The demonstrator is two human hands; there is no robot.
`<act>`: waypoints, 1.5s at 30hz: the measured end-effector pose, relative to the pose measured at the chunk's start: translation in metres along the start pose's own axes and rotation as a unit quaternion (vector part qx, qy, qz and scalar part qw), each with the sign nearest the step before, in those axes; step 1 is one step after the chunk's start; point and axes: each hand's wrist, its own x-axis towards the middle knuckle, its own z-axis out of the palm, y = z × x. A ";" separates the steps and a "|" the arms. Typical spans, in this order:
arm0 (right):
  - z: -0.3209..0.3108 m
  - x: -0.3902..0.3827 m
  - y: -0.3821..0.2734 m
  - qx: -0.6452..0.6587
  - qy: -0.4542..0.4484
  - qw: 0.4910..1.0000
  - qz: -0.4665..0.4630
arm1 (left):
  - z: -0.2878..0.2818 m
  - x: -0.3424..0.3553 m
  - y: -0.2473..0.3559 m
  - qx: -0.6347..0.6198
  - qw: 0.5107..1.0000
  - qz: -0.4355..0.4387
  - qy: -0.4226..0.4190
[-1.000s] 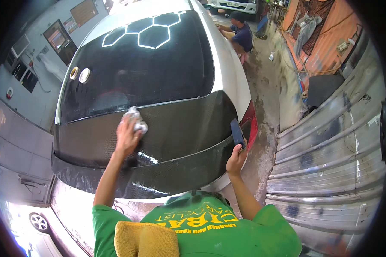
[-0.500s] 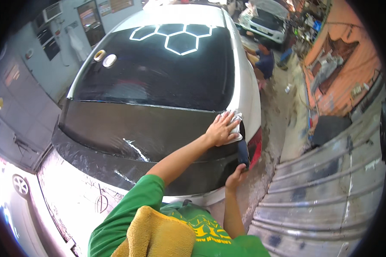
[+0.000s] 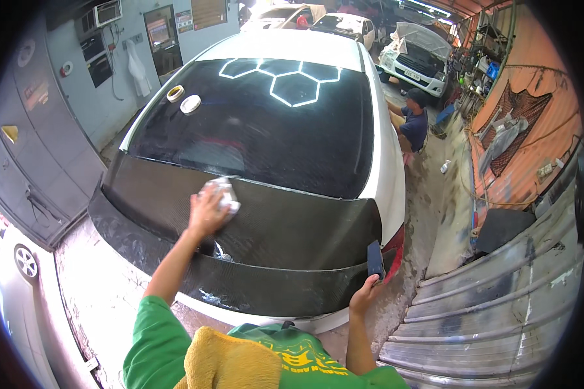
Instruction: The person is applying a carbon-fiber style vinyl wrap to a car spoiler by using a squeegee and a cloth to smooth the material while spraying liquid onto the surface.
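My left hand (image 3: 206,212) presses a crumpled white cloth (image 3: 226,196) onto the dark, woven-pattern trunk lid (image 3: 292,223) of a white car, just below the rear window (image 3: 259,129). That hand is somewhat blurred. Beyond the lid's right rear corner, my right hand (image 3: 363,297) grips a dark blue flat block (image 3: 375,260) by its lower end, beside the red tail light (image 3: 394,251). White smears (image 3: 222,251) show near the lid's rear edge and on the dark spoiler (image 3: 156,249). A yellow towel (image 3: 230,363) lies over my green shirt.
Two tape rolls, one yellow (image 3: 175,93) and one white (image 3: 190,104), rest on the rear window. A person (image 3: 414,123) crouches along the car's right side. Corrugated metal sheets (image 3: 480,311) stand at the right, a grey metal door (image 3: 39,149) at the left.
My left hand has swept the white cloth from the lid's right edge to left of its middle. The right hand still holds the blue block near the right rear corner.
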 end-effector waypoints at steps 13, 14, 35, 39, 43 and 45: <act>0.007 0.004 -0.005 -0.004 0.025 0.999 -0.027 | 0.029 0.046 0.053 -0.034 0.990 -0.016 0.139; 0.011 0.003 -0.008 0.004 0.037 0.999 -0.037 | 0.030 0.042 0.090 -0.036 0.993 0.008 0.110; -0.001 0.015 -0.010 0.024 -0.015 0.999 -0.030 | 0.012 -0.037 0.114 -0.036 0.996 0.064 0.053; 0.001 0.026 0.023 -0.078 -0.110 0.990 0.027 | 0.003 -0.038 0.012 -0.022 0.987 -0.157 -0.011; 0.017 0.012 -0.010 -0.133 -0.076 0.988 0.022 | -0.010 -0.023 -0.078 -0.014 0.965 -0.260 -0.027; 0.024 0.006 -0.028 -0.113 -0.049 0.992 -0.041 | -0.011 -0.013 -0.121 -0.018 0.958 -0.286 -0.025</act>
